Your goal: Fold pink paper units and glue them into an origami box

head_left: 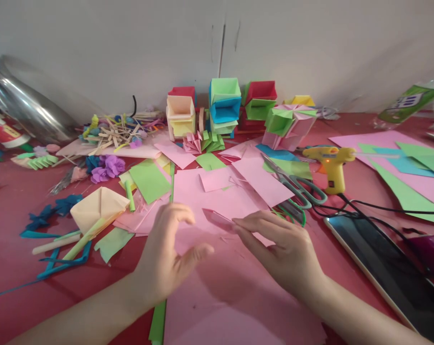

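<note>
Over the pink paper sheets point(202, 316), my right hand point(279, 244) pinches one end of a narrow folded pink paper piece point(217, 215), which points to the left. My left hand point(168, 251) is open just left of it, fingers curved and thumb held apart, touching nothing that I can see. A loose pink paper sheet point(263, 182) and a smaller pink paper strip point(217, 179) lie beyond the hands. Small pink scraps point(233, 239) are scattered between them.
Grey-handled scissors point(299, 189), a yellow glue gun point(328, 165) with a black cord and a phone point(378, 268) lie right. Folded paper boxes point(226, 110) stand at the back. Left are a beige paper envelope point(99, 211), paper flowers point(108, 168) and wooden sticks point(114, 134).
</note>
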Demonstrator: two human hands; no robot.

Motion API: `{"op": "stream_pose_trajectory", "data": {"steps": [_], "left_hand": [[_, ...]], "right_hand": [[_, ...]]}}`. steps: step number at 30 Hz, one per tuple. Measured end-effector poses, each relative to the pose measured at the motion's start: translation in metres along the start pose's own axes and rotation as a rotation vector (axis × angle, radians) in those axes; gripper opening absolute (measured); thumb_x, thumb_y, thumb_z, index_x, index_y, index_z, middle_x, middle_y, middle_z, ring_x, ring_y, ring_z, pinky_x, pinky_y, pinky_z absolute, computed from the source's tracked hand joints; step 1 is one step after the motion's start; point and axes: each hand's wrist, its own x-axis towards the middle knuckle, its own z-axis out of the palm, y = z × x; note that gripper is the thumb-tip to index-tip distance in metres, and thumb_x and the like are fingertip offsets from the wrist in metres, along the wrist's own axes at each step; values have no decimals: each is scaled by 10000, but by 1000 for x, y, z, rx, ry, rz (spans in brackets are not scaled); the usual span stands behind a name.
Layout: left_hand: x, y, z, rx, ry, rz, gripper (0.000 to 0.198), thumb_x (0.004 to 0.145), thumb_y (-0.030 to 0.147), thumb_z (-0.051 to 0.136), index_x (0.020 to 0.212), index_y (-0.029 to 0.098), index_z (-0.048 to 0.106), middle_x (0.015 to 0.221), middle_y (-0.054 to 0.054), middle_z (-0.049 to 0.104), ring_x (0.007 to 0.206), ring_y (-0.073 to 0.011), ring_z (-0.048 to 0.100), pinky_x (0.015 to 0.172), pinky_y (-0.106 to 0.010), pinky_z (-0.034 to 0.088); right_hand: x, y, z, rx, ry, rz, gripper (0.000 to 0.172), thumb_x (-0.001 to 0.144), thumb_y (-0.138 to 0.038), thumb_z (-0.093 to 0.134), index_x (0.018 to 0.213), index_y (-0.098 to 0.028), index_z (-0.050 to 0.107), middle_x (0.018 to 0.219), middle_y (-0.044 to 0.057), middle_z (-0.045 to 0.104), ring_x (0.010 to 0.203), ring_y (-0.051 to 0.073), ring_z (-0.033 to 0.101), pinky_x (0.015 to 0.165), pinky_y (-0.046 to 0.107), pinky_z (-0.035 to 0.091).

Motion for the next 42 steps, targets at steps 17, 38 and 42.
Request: {"op": "stream_pose_trajectory", "data": {"steps": [17,38,42], "left_hand": [[1,2,14,-662,-294,-603,313,872,377,485,749,124,620,642,-46,686,621,-143,644,636,-263,517],[7,-1,7,-480,-204,-518,369,861,431,464,616,165,538,583,17,561,588,-120,540,595,-223,434],[10,-4,3,-416,-127,-483,357,854,417,483,606,165,533,581,26,515,584,-111,481,554,-208,375]], "right_hand": [[5,4,5,354,-83,325,284,831,-298,572,1096,-195,568,919,50,607,795,149,593,672,284,511],[2,8,11,103,-140,224,314,861,-262,504,1170,-209,495,858,17,601,724,122,587,656,241,496],[15,23,-19,-470,-54,131,246,858,-189,422,1058,-170,566,1021,98,617,924,239,593,707,337,465]]}}
